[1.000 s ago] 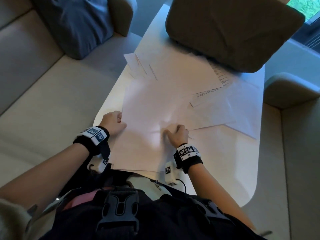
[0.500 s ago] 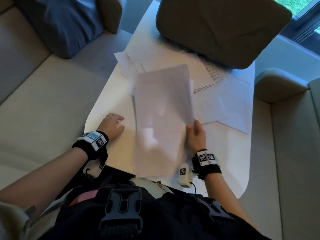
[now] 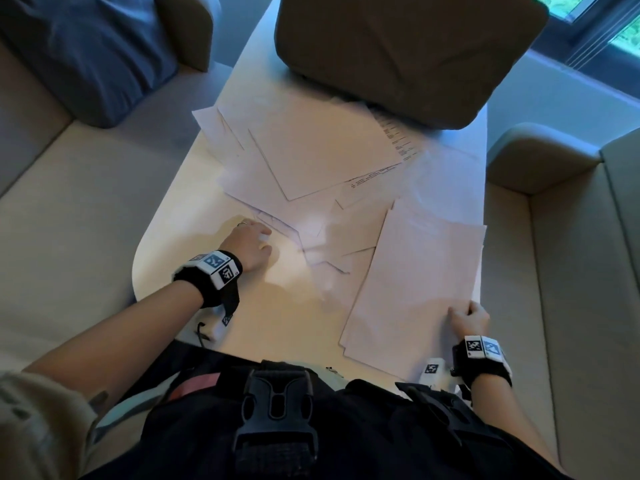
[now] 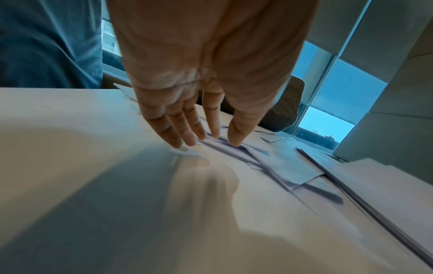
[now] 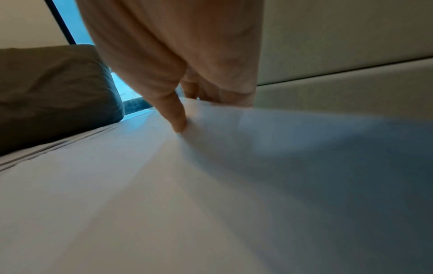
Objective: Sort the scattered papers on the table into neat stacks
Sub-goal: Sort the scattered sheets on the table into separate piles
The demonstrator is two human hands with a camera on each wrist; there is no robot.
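The fingers of the left hand are straight and a little spread, and their tips touch the near edge of the scattered papers in the middle of the tabletop. They hold nothing; they only rest on the sheets.

The right hand pinches the near right corner of a neater stack. Its thumb presses on the top sheet and the other fingers are curled under the edge, at the right border of the tabletop. This stack lies flat, just beside the scattered papers and partly over them, and it reaches away from the hand toward the far side.

Behind the papers a brown cushion sits on the far end of the tabletop, over some sheets. A blue cushion lies on the beige sofa at the left.
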